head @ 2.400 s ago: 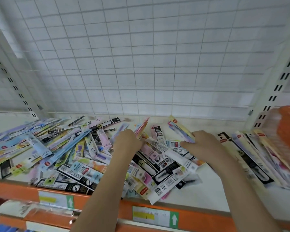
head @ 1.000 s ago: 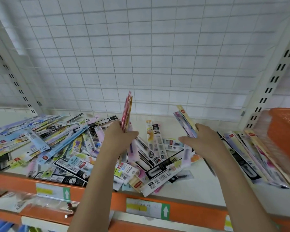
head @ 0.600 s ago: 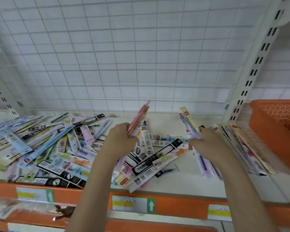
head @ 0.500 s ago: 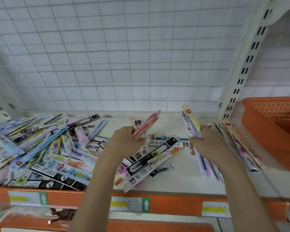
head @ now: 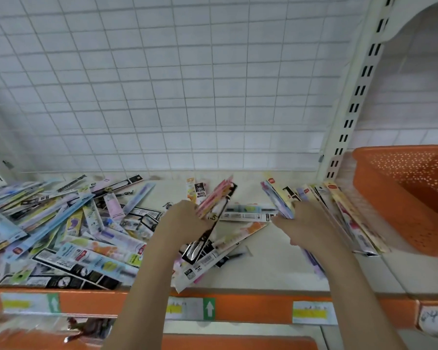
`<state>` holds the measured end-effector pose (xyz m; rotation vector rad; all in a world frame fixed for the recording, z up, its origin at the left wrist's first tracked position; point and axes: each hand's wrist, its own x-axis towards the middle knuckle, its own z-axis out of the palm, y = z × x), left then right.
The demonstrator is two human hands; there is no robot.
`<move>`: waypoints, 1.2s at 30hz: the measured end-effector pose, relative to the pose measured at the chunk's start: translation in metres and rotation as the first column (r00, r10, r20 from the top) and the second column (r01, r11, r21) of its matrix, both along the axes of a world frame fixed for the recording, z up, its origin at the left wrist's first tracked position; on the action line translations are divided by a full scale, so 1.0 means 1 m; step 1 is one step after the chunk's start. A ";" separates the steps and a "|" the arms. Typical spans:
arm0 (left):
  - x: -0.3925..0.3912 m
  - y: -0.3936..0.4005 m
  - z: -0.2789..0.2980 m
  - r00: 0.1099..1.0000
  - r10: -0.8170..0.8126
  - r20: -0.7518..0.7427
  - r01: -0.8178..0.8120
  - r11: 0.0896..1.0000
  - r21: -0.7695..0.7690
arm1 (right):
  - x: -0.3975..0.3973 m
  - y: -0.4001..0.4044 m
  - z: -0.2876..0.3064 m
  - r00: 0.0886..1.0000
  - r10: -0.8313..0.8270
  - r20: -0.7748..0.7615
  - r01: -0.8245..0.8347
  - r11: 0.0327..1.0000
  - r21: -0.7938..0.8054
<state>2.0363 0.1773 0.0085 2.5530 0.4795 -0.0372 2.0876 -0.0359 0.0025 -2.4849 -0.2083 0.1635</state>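
Observation:
A loose heap of long flat pen packets [head: 68,231] covers the left half of a cream shelf [head: 271,269]. My left hand [head: 185,223] grips a small bundle of pink packets [head: 214,198] together with a black packet [head: 208,233] that hangs down from it. My right hand [head: 306,226] holds a thin stack of packets [head: 276,198] on edge, its fingers partly spread. Just right of that hand, a row of packets [head: 339,213] leans on edge. A few more packets [head: 243,215] lie flat between my hands.
An orange perforated basket [head: 405,195] sits at the right on the neighbouring shelf. A white wire grid [head: 162,97] backs the shelf, with a slotted upright post [head: 352,109] at its right. The orange front rail [head: 250,308] carries price labels with green arrows.
My left hand's pink bundle has tilted from upright to slanting right, and a black packet now hangs with it. My right hand has carried its stack to the right, beside the leaning row.

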 end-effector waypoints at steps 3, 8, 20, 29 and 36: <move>-0.011 0.017 0.011 0.997 0.067 0.042 -0.067 0.998 0.003 | 0.003 0.011 -0.003 0.999 0.024 -0.045 -0.022 0.999 0.041; -0.032 0.040 0.019 0.948 0.240 0.210 -0.212 0.966 -0.147 | 0.008 0.047 -0.002 0.984 0.172 -0.049 -0.175 0.984 -0.046; -0.075 0.064 0.022 0.864 0.373 0.337 -0.279 0.914 -0.294 | 0.027 0.124 -0.008 0.946 0.324 0.022 -0.316 0.934 -0.169; -0.067 0.066 0.021 0.880 0.398 0.257 -0.311 0.895 -0.321 | 0.040 0.124 0.009 0.947 0.322 -0.007 -0.322 0.947 0.003; -0.066 0.072 0.020 0.880 0.411 0.239 -0.357 0.903 -0.240 | 0.028 0.139 0.009 0.902 0.431 0.016 -0.429 0.902 -0.055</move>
